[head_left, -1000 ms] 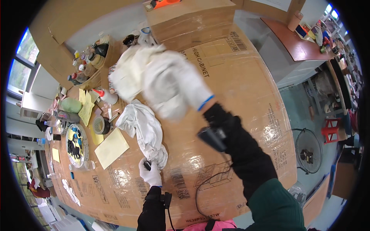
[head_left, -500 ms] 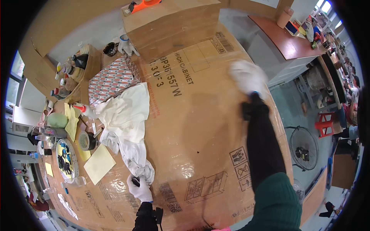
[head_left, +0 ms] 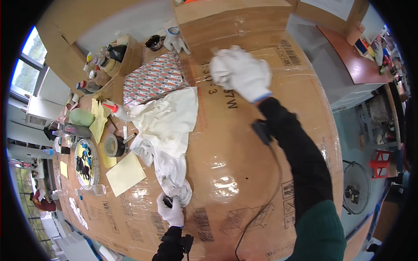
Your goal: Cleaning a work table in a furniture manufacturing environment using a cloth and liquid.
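Observation:
My right hand (head_left: 254, 82), in a white knitted glove, is closed on a bunched white cloth (head_left: 224, 67). It is over the far part of the cardboard surface (head_left: 213, 165), covering some of its print. My left hand (head_left: 173, 214), also gloved, is low in the middle of the head view. Its fingers are closed on a small black object (head_left: 167, 201), whose kind I cannot make out. That hand is against the near end of a long crumpled white cloth (head_left: 167, 124) spread on the cardboard.
A patterned box (head_left: 150, 80) and a carton of bottles (head_left: 115, 76) stand at the far left. Tape (head_left: 114, 145), yellow paper (head_left: 125, 174) and a paint-smeared round tray (head_left: 87, 163) lie left. A large carton (head_left: 235, 24) borders the back. A cable (head_left: 261, 209) trails from my right wrist.
My right hand has swept left with its bunched cloth, from the right edge to the middle. My left hand still holds the black object; the whole view has shifted slightly.

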Tool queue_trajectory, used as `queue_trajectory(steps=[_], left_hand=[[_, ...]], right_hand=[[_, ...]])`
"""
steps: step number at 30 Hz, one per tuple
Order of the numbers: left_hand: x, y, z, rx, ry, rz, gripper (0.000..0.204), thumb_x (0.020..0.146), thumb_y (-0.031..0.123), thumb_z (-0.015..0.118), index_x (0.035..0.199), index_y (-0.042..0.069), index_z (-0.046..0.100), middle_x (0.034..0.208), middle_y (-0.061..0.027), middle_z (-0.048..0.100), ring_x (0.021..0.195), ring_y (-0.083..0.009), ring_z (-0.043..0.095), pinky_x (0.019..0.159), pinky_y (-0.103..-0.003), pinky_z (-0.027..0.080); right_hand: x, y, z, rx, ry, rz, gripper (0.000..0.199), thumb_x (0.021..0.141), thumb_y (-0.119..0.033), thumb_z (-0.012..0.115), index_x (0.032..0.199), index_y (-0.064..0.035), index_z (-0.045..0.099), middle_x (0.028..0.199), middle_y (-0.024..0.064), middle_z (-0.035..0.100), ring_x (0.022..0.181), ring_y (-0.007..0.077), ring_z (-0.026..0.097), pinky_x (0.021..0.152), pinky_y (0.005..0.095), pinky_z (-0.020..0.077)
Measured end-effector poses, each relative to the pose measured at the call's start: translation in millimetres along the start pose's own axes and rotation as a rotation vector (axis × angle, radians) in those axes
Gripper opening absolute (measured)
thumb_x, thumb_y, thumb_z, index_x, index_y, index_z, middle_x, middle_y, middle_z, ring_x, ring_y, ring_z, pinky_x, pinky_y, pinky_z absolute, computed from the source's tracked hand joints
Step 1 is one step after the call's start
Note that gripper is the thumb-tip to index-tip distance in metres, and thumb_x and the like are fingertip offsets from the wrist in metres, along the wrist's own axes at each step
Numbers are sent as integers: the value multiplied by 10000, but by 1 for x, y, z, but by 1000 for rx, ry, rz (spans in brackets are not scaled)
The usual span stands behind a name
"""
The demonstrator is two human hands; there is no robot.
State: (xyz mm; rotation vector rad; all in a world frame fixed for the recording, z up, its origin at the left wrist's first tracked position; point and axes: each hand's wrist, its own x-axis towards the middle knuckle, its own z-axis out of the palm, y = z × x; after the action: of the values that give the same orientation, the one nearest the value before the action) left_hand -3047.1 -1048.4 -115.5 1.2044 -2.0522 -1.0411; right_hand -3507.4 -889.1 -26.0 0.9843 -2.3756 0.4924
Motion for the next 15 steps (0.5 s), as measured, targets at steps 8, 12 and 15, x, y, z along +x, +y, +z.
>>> queue_trajectory(steps=[8,12,15], left_hand=[[-2,0,1,20,6,-20,327,819,-9,714,1130,-17,615,921,-6,589,813,-92,512,743,-245,450],[-1,3,0,3,14,-42,346,815,-11,724,1145,-20,619,991,-43,630,876,-126,563,813,-272,474],[4,-12,-17,64,29,6,364,819,-20,703,1172,-23,615,1040,-78,655,937,-159,604,870,-306,492]], right_hand=[[46,-9,90,185,-368,-74,455,788,-317,687,1193,-113,646,1215,140,665,1167,319,606,982,453,481],[-5,120,49,-73,-30,213,294,822,-309,670,1067,-156,723,1165,113,699,1087,337,639,965,448,494],[-75,200,-27,-124,231,246,236,858,-214,651,1071,-187,748,1177,126,703,1072,342,651,912,432,533]])
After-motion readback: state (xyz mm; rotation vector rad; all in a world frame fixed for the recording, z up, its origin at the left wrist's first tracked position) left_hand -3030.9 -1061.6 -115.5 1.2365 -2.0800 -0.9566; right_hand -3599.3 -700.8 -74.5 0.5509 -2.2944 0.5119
